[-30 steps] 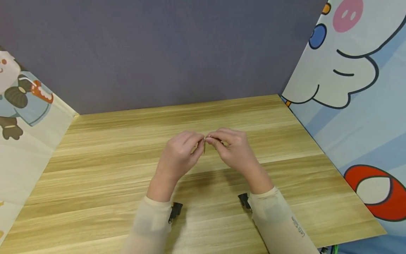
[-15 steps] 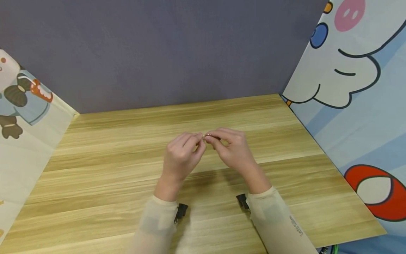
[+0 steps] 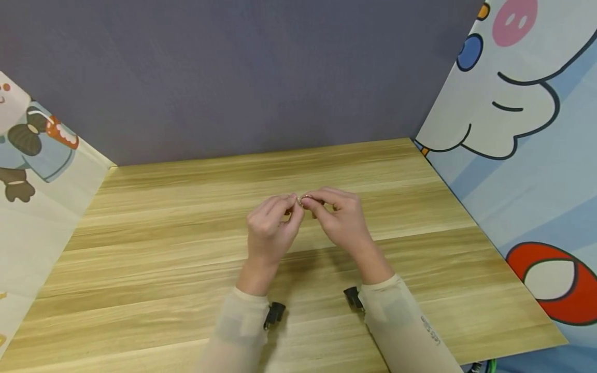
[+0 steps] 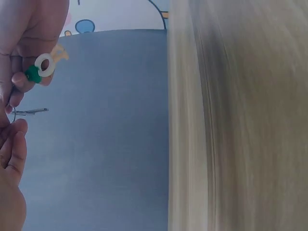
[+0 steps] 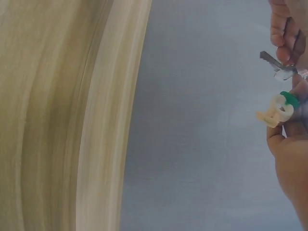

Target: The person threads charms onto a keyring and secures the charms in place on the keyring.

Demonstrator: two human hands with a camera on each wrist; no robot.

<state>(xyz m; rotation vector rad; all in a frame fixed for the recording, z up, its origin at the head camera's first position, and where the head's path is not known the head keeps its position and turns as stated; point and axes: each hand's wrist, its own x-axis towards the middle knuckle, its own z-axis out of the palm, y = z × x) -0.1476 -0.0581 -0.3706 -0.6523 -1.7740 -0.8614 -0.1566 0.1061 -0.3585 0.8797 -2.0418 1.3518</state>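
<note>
Both hands meet over the middle of the table. The left hand (image 3: 272, 225) pinches one side of a small metal key ring (image 3: 305, 197) between thumb and fingers. From the right, the right hand (image 3: 342, 217) pinches the ring's other side, fingertips almost against the left ones. A silver key (image 4: 36, 111) points down from between the two sets of fingertips. Below the right fingers hangs a small charm (image 5: 282, 108) with green, white and pale orange parts; the curled fingers partly hide where it joins the ring.
The wood-grain table (image 3: 163, 248) spreads under both arms. A grey panel (image 3: 261, 77) rises along its back edge, with cartoon-printed walls (image 3: 536, 171) at either side. Small black devices (image 3: 274, 314) sit at both wrists, under pale sleeves.
My left wrist and forearm have swung to the right, and the left hand has turned slightly. The key, seen hanging below the fingertips earlier, no longer shows there in the head view.
</note>
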